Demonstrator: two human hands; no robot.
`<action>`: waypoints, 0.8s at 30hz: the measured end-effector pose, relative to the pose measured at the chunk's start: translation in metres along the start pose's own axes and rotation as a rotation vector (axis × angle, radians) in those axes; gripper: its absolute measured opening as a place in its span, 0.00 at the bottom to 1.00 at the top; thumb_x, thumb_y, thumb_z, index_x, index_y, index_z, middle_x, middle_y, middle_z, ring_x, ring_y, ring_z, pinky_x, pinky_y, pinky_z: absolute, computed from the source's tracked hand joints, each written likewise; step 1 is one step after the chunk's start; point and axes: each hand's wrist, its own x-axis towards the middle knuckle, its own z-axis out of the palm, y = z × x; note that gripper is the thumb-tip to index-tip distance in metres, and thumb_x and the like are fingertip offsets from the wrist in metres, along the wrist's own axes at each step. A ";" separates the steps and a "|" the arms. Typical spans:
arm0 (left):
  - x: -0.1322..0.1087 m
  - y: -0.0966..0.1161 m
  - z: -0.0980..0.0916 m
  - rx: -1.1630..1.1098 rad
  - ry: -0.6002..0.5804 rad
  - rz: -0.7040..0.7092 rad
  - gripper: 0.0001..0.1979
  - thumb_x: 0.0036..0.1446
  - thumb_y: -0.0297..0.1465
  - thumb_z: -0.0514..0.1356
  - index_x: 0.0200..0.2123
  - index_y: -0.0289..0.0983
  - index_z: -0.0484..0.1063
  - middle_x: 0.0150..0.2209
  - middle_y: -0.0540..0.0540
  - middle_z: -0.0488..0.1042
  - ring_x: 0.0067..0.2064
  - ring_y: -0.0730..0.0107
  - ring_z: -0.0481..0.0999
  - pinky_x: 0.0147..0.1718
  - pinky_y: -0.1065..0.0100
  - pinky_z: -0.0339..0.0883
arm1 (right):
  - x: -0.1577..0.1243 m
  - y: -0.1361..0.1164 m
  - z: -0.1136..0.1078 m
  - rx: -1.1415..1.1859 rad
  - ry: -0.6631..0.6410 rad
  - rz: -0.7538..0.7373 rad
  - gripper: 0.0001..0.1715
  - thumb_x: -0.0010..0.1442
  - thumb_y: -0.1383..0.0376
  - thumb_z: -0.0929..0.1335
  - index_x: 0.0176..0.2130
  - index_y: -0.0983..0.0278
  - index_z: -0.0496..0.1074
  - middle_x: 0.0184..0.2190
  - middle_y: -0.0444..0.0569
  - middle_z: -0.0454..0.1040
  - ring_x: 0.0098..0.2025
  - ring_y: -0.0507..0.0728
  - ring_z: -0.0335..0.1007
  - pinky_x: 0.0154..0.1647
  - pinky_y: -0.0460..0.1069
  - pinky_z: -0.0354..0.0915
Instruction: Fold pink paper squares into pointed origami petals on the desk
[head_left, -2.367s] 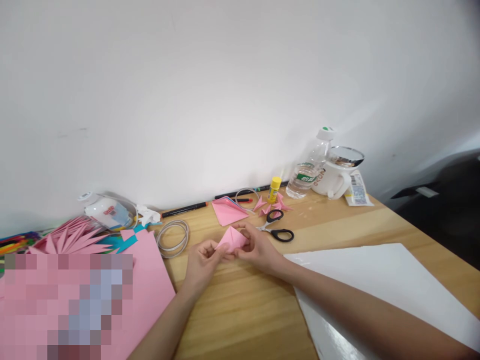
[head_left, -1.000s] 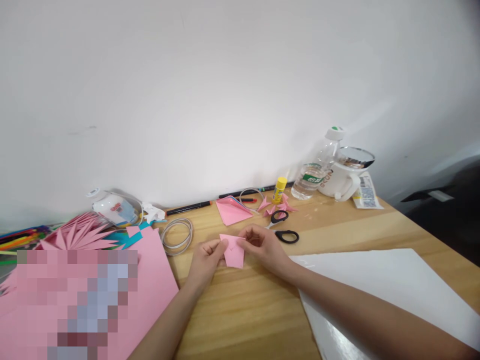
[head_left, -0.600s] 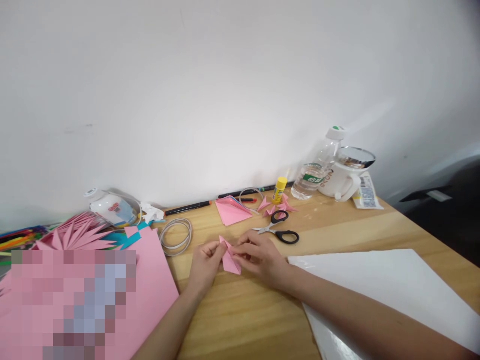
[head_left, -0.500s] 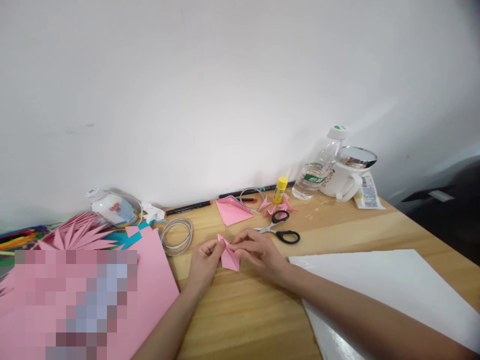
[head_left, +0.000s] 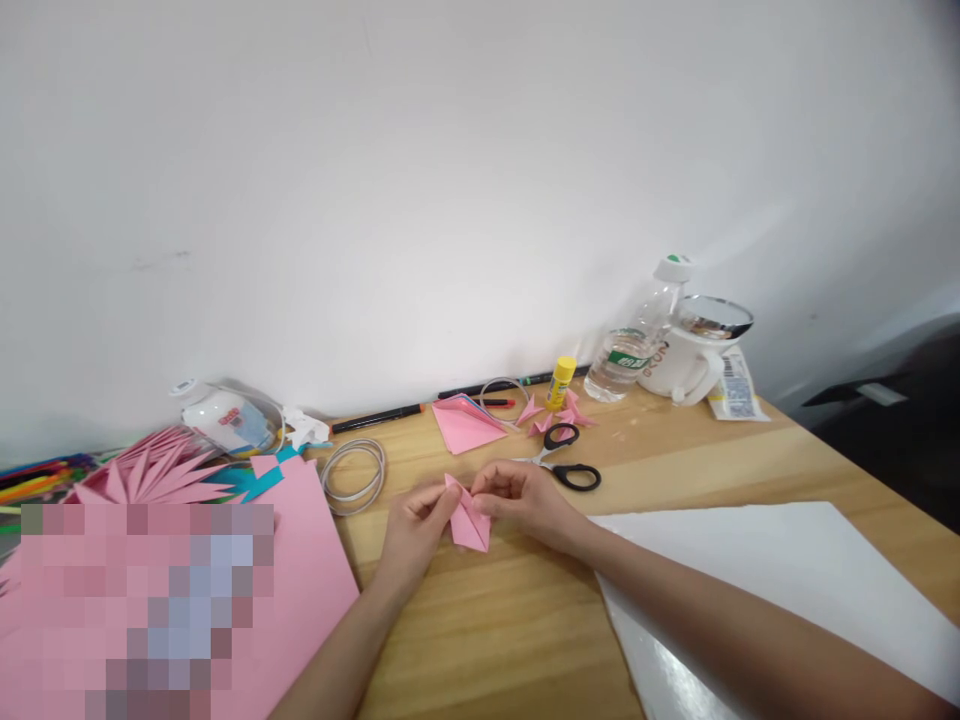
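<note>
A plain white wall (head_left: 450, 180) fills the view from 9 through 12 to 3 o'clock, softly lit and brightest toward 2 o'clock. A light wooden table (head_left: 510, 620) spreads across 6 o'clock, set against the wall. Dark floor (head_left: 900, 440) shows at 3 o'clock.

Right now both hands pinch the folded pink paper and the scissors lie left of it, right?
No. The head view shows the scissors right of the folded pink paper, just beyond the right hand. The left hand and right hand do both pinch the paper.
</note>
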 end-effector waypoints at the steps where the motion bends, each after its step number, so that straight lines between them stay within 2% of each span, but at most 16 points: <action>1: 0.000 0.000 0.000 -0.002 0.000 -0.001 0.14 0.49 0.36 0.58 0.18 0.33 0.72 0.19 0.51 0.67 0.22 0.75 0.63 0.20 0.75 0.56 | 0.000 0.001 0.000 -0.013 0.012 -0.001 0.14 0.48 0.58 0.70 0.26 0.67 0.68 0.22 0.42 0.67 0.24 0.49 0.62 0.27 0.44 0.59; 3: -0.001 0.001 0.001 -0.002 0.011 0.000 0.14 0.48 0.36 0.59 0.18 0.33 0.72 0.18 0.51 0.66 0.21 0.76 0.64 0.18 0.76 0.56 | 0.001 0.001 -0.001 -0.022 0.016 -0.003 0.14 0.49 0.59 0.69 0.25 0.67 0.68 0.22 0.42 0.67 0.24 0.48 0.62 0.26 0.44 0.59; 6: -0.002 0.001 0.003 -0.046 -0.028 -0.069 0.13 0.48 0.37 0.59 0.21 0.33 0.72 0.19 0.51 0.67 0.18 0.76 0.65 0.15 0.75 0.59 | 0.001 0.000 0.000 0.038 -0.041 0.002 0.13 0.49 0.61 0.70 0.33 0.67 0.67 0.26 0.44 0.69 0.27 0.49 0.65 0.29 0.45 0.61; 9: -0.003 0.001 0.005 -0.182 -0.078 -0.147 0.13 0.50 0.39 0.58 0.30 0.34 0.70 0.22 0.50 0.71 0.21 0.72 0.70 0.16 0.72 0.66 | 0.000 -0.001 0.002 0.069 -0.064 -0.038 0.15 0.52 0.61 0.68 0.39 0.66 0.66 0.29 0.45 0.69 0.29 0.50 0.65 0.31 0.45 0.61; 12: -0.003 0.002 0.007 -0.307 -0.151 -0.177 0.16 0.49 0.39 0.59 0.37 0.35 0.65 0.27 0.47 0.74 0.23 0.68 0.74 0.18 0.67 0.70 | 0.000 -0.002 0.004 0.077 -0.057 -0.065 0.12 0.54 0.60 0.66 0.35 0.66 0.67 0.27 0.44 0.68 0.26 0.49 0.64 0.26 0.44 0.61; 15: -0.004 0.002 0.008 -0.291 -0.206 -0.181 0.17 0.45 0.39 0.62 0.33 0.34 0.64 0.27 0.45 0.74 0.22 0.67 0.75 0.16 0.69 0.69 | 0.000 -0.002 0.005 0.077 -0.033 -0.050 0.12 0.54 0.59 0.66 0.32 0.67 0.67 0.26 0.44 0.67 0.24 0.49 0.63 0.23 0.44 0.60; 19: -0.003 0.004 0.005 -0.213 -0.187 -0.156 0.16 0.45 0.41 0.61 0.28 0.33 0.65 0.21 0.48 0.72 0.19 0.72 0.72 0.11 0.77 0.61 | 0.000 -0.005 0.004 0.035 0.012 -0.075 0.13 0.52 0.58 0.67 0.29 0.67 0.67 0.24 0.43 0.66 0.25 0.49 0.62 0.27 0.44 0.59; 24: -0.002 0.005 0.004 -0.124 -0.170 -0.160 0.17 0.46 0.42 0.60 0.25 0.31 0.69 0.17 0.49 0.70 0.15 0.78 0.66 0.10 0.78 0.57 | 0.002 -0.008 0.002 0.025 0.032 -0.056 0.15 0.52 0.55 0.66 0.27 0.66 0.69 0.22 0.43 0.66 0.25 0.49 0.61 0.28 0.45 0.60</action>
